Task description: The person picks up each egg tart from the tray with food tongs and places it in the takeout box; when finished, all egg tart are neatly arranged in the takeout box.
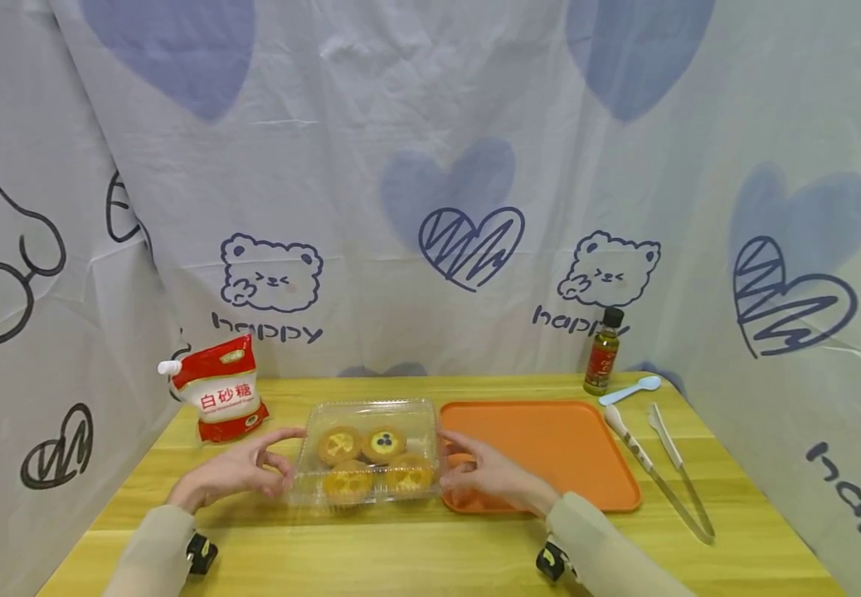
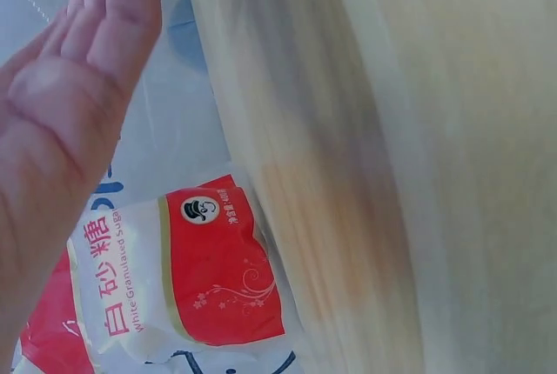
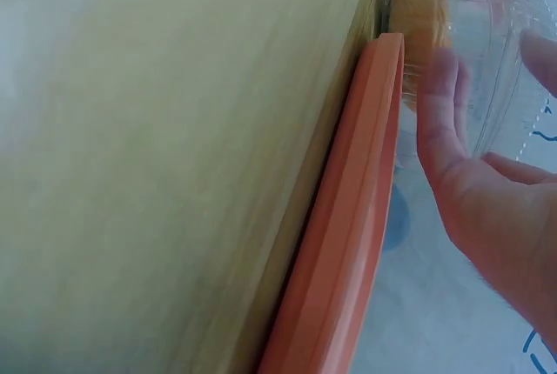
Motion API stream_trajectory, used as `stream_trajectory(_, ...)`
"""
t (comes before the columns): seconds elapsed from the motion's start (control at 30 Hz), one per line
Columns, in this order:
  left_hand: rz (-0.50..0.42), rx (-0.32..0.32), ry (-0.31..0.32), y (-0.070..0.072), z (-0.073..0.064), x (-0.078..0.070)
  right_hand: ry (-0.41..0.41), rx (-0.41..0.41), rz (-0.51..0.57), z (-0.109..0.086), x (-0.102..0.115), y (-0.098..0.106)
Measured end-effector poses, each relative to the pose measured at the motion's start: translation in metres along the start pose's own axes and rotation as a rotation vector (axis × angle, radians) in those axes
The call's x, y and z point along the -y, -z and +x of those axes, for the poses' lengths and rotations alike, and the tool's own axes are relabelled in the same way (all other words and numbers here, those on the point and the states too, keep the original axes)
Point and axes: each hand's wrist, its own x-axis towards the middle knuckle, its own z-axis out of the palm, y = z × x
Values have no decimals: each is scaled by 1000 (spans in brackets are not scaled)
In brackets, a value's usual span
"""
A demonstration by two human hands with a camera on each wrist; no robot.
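Observation:
A clear plastic clamshell box (image 1: 371, 495) with several egg tarts (image 1: 341, 446) inside is between my two hands. Dark berries top one tart (image 1: 384, 444). My left hand (image 1: 240, 473) is at the box's left side, one finger reaching to its far corner; in the left wrist view its fingers look nearly straight. At the opposite side, my right hand (image 1: 493, 474) has its fingertips at the box wall. The right wrist view shows those fingers gently bent along the ribbed side, the thumb apart from them. The box's lid is down over the tarts.
An orange tray (image 1: 535, 452) lies right of the box, partly under my right hand. Beyond it are metal tongs (image 1: 688, 497), a light blue spoon (image 1: 630, 390) and a dark-capped oil bottle (image 1: 601, 361). A red and white sugar bag (image 1: 225, 394) stands at the back left.

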Motion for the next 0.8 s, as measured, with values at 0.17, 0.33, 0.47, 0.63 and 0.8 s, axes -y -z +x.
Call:
stream_trajectory(0.17,-40,88,-4,-3,2,0,-44,26,92,1,-2,-4)
stream_trajectory(0.33,-90,120,-10,-5,5,2,-39,48,162,2,-2,-7)
stream_trajectory(0.47,-159,146,-11,-5,6,3,-44,28,179,5,-3,-9)
stream_trajectory(0.63,-176,151,-6,-5,8,1,-47,-2,168,9,-1,-11)
stream_trajectory(0.8,-142,144,-24,-5,9,-2,-41,-37,146,11,1,-13)
